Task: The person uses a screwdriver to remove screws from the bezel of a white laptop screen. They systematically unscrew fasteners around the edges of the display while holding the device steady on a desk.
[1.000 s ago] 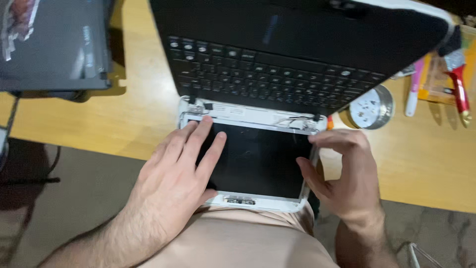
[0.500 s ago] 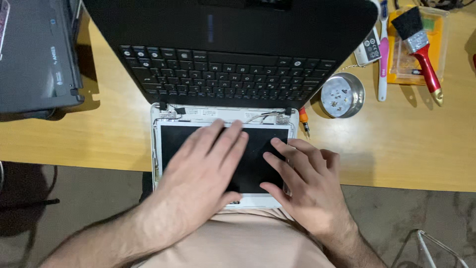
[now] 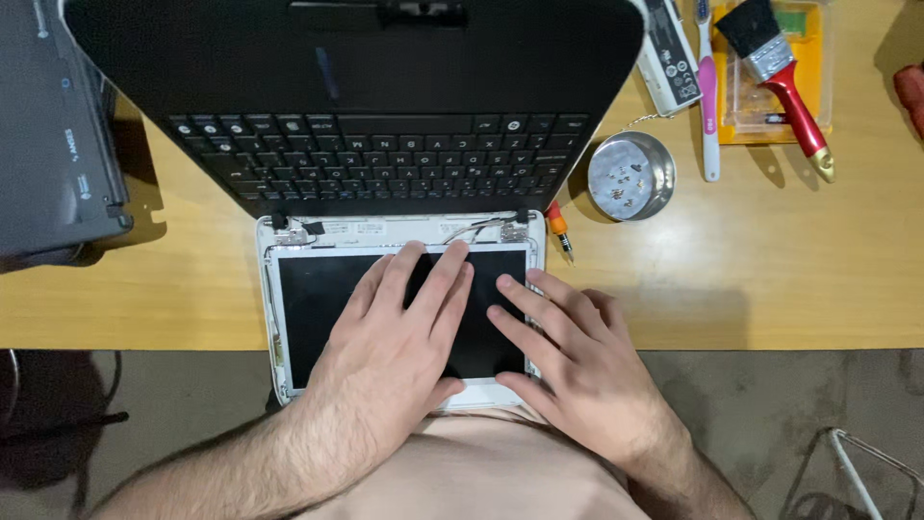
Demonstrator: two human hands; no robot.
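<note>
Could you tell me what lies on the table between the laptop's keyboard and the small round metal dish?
In the head view, a small orange-handled screwdriver lies between the keyboard and the metal dish, by the white screen frame's top right corner.

Repair bench: opened laptop (image 3: 385, 144), screwdriver (image 3: 558, 226), brush (image 3: 775, 72), screw dish (image 3: 630, 176).

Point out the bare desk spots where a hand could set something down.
Bare wood right of the screen, below the bowl and brush. A smaller strip left of it, under the grey laptop. Crowded at top right; both hands cover the screen.
</note>
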